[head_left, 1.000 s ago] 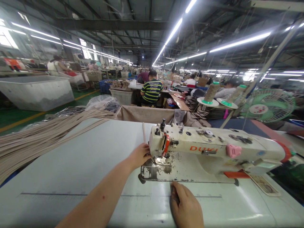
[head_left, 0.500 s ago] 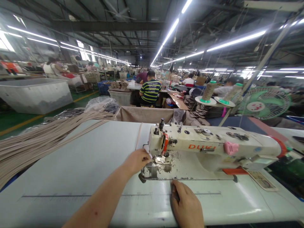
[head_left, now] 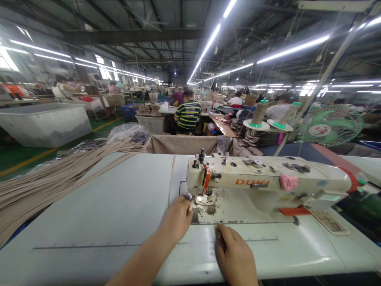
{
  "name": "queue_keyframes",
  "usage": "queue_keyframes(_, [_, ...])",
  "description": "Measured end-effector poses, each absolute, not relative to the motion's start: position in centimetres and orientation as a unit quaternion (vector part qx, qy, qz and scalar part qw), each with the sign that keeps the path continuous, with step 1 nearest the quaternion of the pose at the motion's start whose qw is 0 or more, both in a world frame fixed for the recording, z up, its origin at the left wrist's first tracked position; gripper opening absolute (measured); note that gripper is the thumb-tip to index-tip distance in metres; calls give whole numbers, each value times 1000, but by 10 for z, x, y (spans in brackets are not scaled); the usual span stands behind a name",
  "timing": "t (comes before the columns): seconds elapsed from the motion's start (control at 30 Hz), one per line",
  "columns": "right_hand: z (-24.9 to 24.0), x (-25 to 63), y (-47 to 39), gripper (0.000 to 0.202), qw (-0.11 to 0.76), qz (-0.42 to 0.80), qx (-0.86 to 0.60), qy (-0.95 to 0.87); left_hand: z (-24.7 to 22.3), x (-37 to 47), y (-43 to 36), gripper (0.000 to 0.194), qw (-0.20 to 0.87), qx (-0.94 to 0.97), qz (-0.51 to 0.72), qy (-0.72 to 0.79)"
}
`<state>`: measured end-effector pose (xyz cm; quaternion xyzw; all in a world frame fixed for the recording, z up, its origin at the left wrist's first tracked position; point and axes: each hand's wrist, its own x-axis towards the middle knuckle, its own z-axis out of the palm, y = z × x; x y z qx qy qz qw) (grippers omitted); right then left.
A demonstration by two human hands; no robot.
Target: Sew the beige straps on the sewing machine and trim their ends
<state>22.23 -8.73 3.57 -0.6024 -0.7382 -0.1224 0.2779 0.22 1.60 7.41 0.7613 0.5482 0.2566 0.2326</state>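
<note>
A white sewing machine (head_left: 253,176) with orange lettering stands on the pale table. My left hand (head_left: 177,217) is at the left side of its needle area, fingers pinched together. A small greyish piece (head_left: 187,196) shows at those fingertips; what it is I cannot make out. A thin beige strip (head_left: 172,178) runs from the table's back edge down to behind this hand; whether the fingers hold it is hidden. My right hand (head_left: 236,254) rests on the table in front of the machine bed, fingers curled under, and anything inside them is hidden. The metal presser foot (head_left: 204,200) sits just right of my left fingertips.
Many long beige strips (head_left: 74,169) lie in a bundle at the left. Two thread cones (head_left: 259,113) stand behind the machine, with a green fan (head_left: 330,126) at the right. Past the table are a fabric-lined bin (head_left: 184,143) and a seated person (head_left: 188,113) in a striped shirt.
My left hand has come nearer, sliding slightly right along the machine's left side. The beige strip behind it shows more length. My right hand has stayed almost in place.
</note>
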Motion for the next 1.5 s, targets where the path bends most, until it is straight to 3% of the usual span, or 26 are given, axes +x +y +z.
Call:
queue_keyframes(0.27, [44, 217, -87, 36, 297, -142, -593, -735, 78, 22, -6, 16, 233, 764, 191, 571])
queue_keyframes(0.47, [43, 216, -90, 38, 303, -151, -590, -733, 77, 26, -30, 38, 212, 796, 153, 546])
queue_keyframes(0.67, [42, 221, -94, 37, 334, -95, -582, -735, 78, 20, -50, 72, 241, 805, 93, 534])
queue_keyframes(0.87, [49, 234, -126, 21, 448, 48, -567, -690, 80, 7, -45, 40, 178, 845, 156, 479])
queue_keyframes(0.97, [46, 246, -151, 19, 486, 112, -599, -626, 61, 2, -42, 43, 148, 864, 215, 431])
queue_keyframes(1.07, [32, 266, -173, 35, 508, 150, -681, -506, 37, -4, -36, 42, 106, 878, 251, 394])
queue_keyframes(1.3, [-10, 364, -226, 63, 510, 73, -819, -253, 1, -4, -23, 26, 31, 891, 293, 346])
queue_keyframes(1.5, [-18, 436, -267, 39, 479, 20, -870, -113, -11, 1, -32, 17, -23, 889, 299, 345])
